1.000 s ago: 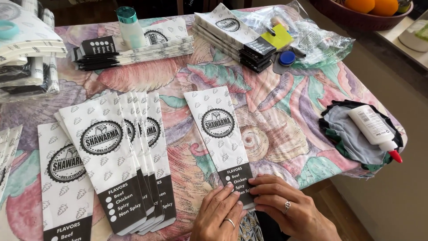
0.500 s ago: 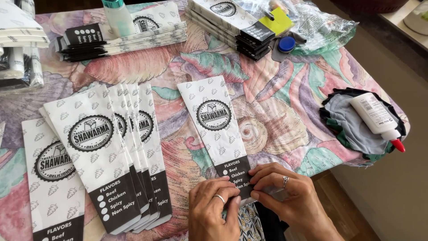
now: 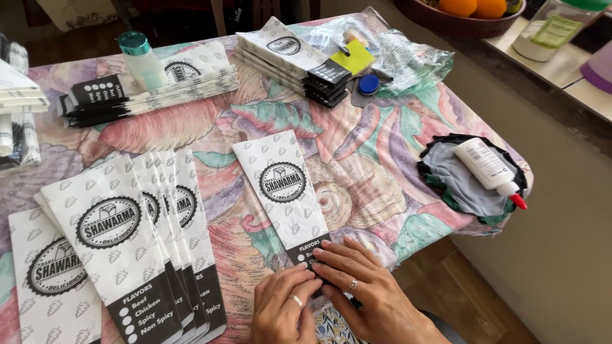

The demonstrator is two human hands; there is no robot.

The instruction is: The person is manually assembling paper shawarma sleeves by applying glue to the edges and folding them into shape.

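Both hands have slid closer together since the earlier frame, w/ fingers now overlapping on the black bottom end of the single paper bag (image 3: pixel 284 188). Left hand (image 3: pixel 280 309) & right hand (image 3: pixel 357 286) lie flat, pressing down, not gripping anything. Bag lies lengthwise on the floral tabletop (image 3: pixel 357 165). Fanned bags (image 3: pixel 137 248) just left of it, stacked bags (image 3: pixel 293 60) well beyond it, glue bottle (image 3: pixel 489 167) on a grey cloth (image 3: pixel 456 185) far to its right, small teal-capped bottle (image 3: pixel 141 60) beyond-left
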